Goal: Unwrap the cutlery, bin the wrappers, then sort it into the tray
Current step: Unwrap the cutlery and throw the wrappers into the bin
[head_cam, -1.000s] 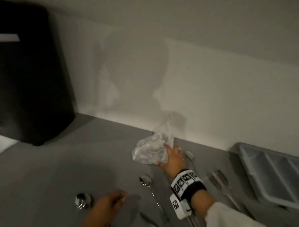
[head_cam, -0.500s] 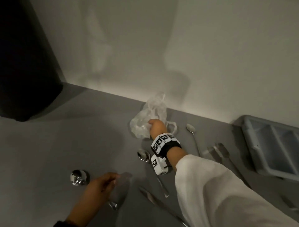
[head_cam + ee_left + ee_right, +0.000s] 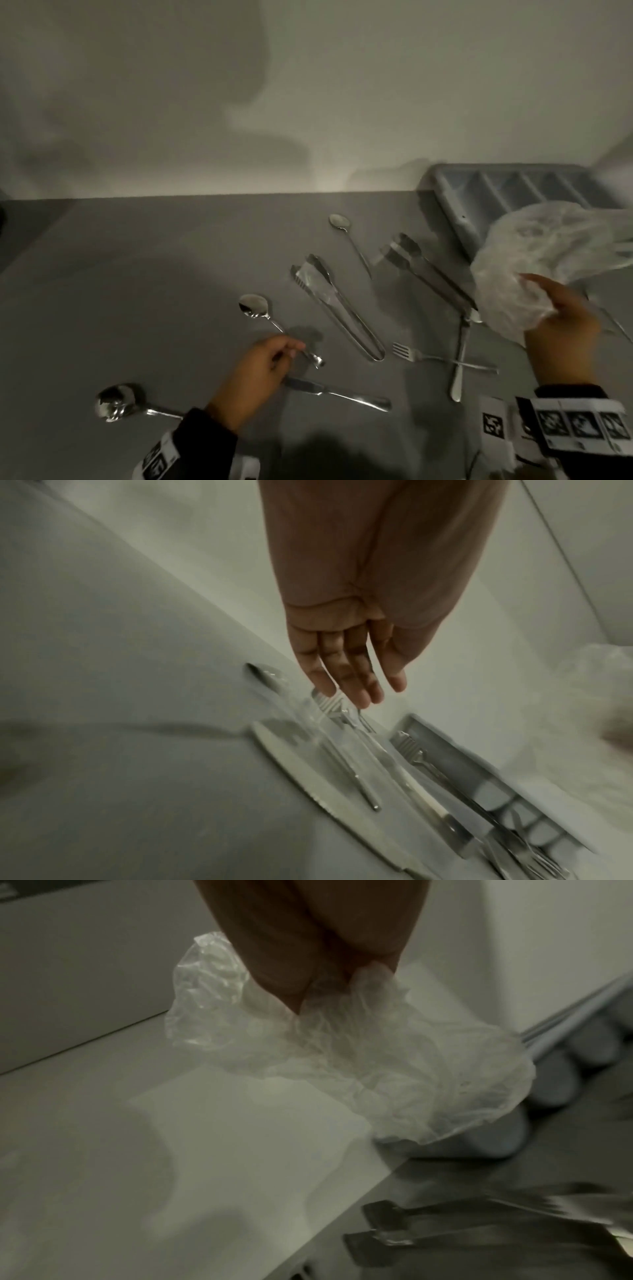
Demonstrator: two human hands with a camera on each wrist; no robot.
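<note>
Unwrapped cutlery lies loose on the grey counter, cutlery tray empty (as far as visible); right hand grips bunched plastic wrappers unbinned, left hand loosely open over a teaspoon.

We see a plain pale wall at twelve o'clock, soft shadows across it, meeting our grey countertop in dim light.

Hands, both low over the counter.
Your right hand is raised, fingers bunched in a grip; your left hand hovers, fingers straight and relaxed.
</note>
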